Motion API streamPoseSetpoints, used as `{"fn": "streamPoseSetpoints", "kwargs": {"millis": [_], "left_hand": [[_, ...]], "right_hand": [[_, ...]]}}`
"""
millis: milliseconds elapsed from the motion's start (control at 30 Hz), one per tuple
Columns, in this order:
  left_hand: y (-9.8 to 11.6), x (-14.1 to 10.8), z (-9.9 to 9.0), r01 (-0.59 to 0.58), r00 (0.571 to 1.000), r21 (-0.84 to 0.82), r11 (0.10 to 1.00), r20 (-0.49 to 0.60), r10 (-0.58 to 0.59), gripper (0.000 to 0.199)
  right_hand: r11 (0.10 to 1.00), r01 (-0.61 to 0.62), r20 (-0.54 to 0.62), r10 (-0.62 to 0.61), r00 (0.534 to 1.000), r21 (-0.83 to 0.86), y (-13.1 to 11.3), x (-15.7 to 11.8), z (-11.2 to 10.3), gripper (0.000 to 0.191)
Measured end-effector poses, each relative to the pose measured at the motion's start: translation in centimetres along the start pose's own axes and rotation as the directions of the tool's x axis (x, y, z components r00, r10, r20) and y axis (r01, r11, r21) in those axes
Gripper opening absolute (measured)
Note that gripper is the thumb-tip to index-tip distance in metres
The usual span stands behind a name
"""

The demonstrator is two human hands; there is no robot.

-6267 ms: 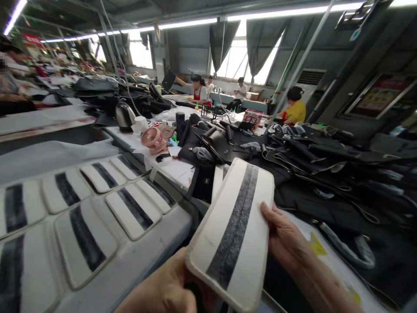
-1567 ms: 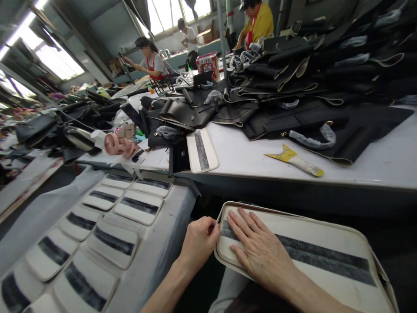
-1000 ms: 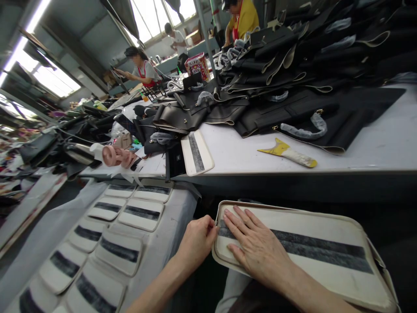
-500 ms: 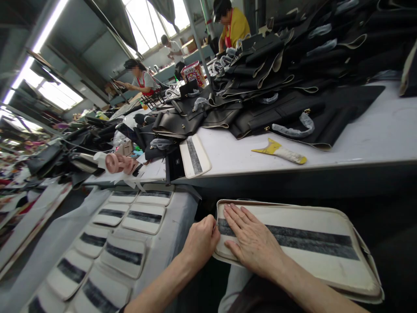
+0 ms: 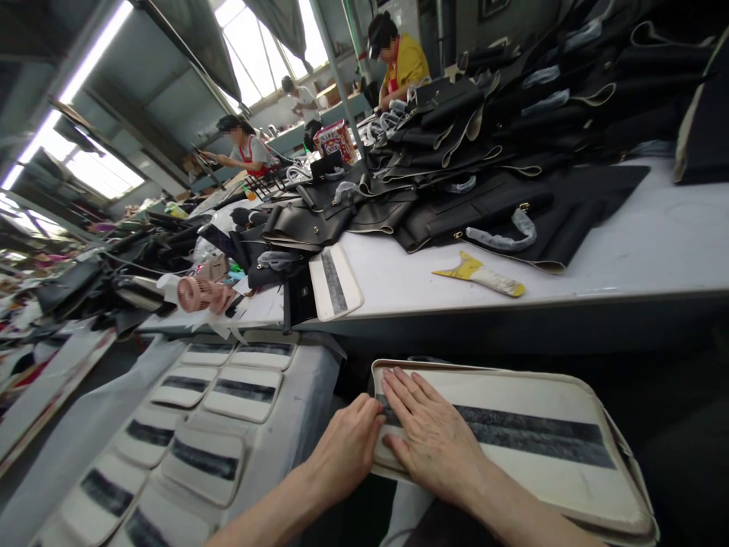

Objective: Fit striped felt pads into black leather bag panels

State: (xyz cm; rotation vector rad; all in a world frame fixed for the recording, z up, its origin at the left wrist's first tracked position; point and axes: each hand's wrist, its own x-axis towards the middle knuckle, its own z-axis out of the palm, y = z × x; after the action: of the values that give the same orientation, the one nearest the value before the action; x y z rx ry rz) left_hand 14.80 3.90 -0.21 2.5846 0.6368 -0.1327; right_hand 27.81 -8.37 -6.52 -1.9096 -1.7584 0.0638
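A long cream bag panel with rounded corners and a dark band along its middle lies across my lap, its raised rim loose at the right end. My right hand rests flat on the panel's left part, fingers stretched out together and the thumb apart. At the panel's left edge, my left hand is closed, its thumb and fingers pinching the rim close to the dark band. The exact grip is partly hidden behind the knuckles.
Smaller cream panels with dark bands cover the side table on the left. On the white worktable ahead lie a yellow-and-white spatula-like tool, one cream panel, a pink fan and piled black bag pieces. Several people work farther back.
My left hand has shifted slightly along the panel's left edge, fingers now nearer the dark band. My right hand stays flat on the panel. The whole view has shifted a little.
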Motion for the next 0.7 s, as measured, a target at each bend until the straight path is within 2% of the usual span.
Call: {"fn": "streamPoseSetpoints", "kwargs": {"millis": [67,100,133,200,267,333,400,533,600,700], "left_hand": [[-0.5,0.2,0.2,0.073,0.997,-0.231,0.97,-0.014,-0.078,0.029],[-0.8,0.4,0.3,0.137,0.989,-0.376,0.917,0.0,-0.147,0.03],[-1.2,0.6,0.5,0.201,0.976,-0.526,0.827,0.037,-0.213,0.029],[-2.0,0.9,0.8,0.286,0.948,-0.764,0.578,0.139,-0.285,0.03],[-2.7,1.1,1.1,0.327,0.928,-0.874,0.358,0.226,-0.295,0.037],[-3.2,1.1,1.3,0.39,0.904,-0.892,0.229,0.323,-0.28,0.04],[-3.6,1.2,1.2,0.464,0.874,-0.868,0.174,0.417,-0.251,0.042],[-4.4,1.5,0.5,0.565,0.823,-0.811,0.151,0.54,-0.178,0.046],[-5.0,1.9,0.1,0.609,0.793,-0.775,0.17,0.592,-0.141,0.047],[-5.8,2.7,-0.3,0.658,0.747,-0.711,0.248,0.657,-0.098,0.051]], "right_hand": [[1.0,0.0,-0.002,0.0,1.0,-0.005,0.1,0.0,0.1,0.067],[1.0,0.001,0.001,-0.001,1.0,-0.007,0.1,0.0,0.1,0.068],[1.0,0.002,0.004,-0.002,1.0,-0.007,0.1,0.0,0.1,0.069],[1.0,0.0,0.014,0.0,1.0,-0.004,0.1,0.0,0.1,0.069],[1.0,-0.005,0.024,0.005,1.0,0.001,0.1,0.0,0.2,0.069],[1.0,-0.011,0.03,0.011,0.999,0.004,0.1,0.1,0.2,0.069],[1.0,-0.01,0.034,0.01,0.999,0.005,0.2,0.0,0.2,0.068],[1.0,-0.017,0.054,0.016,0.998,0.012,0.2,0.0,0.2,0.069],[1.0,-0.021,0.064,0.02,0.998,0.02,0.2,0.0,0.1,0.069],[0.999,-0.028,0.08,0.025,0.996,0.036,0.2,0.2,-0.1,0.07]]}}
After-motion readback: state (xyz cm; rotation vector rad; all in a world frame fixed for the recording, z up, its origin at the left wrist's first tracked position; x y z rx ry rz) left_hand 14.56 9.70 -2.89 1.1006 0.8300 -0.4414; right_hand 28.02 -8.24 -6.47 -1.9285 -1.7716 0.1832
